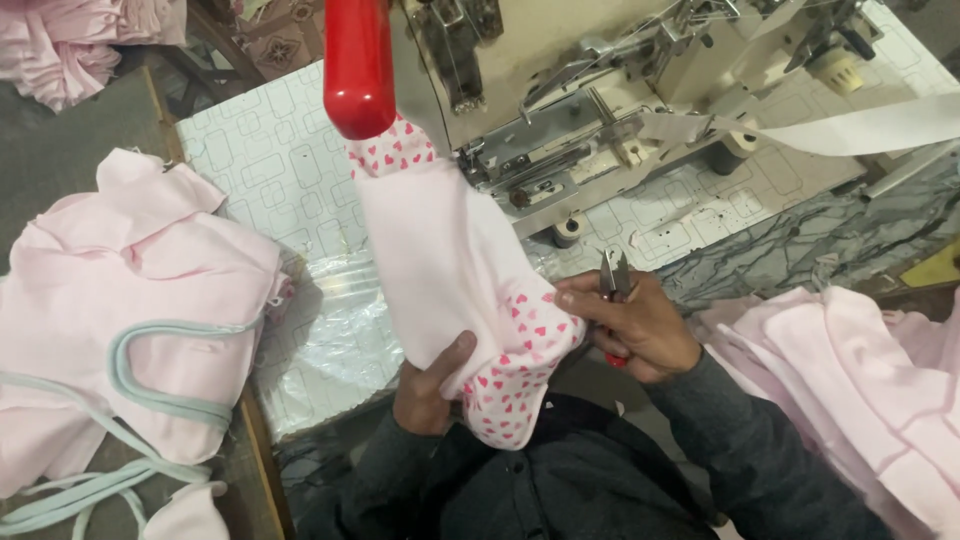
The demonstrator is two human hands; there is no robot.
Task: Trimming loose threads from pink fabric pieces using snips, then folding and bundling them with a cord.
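Left hand (428, 392) closed on the lower edge of a pale pink cotton garment with pink heart-print lining (455, 275), thumb on top. Right hand (632, 325) just beside it, fingertips pinching the same hem while gripping small metal thread snips with a red handle (613, 276), blades pointing up. Beyond both hands, a grey industrial sewing machine (600, 90). Left of the left hand, a heap of pink garments with mint-green binding (130, 310).
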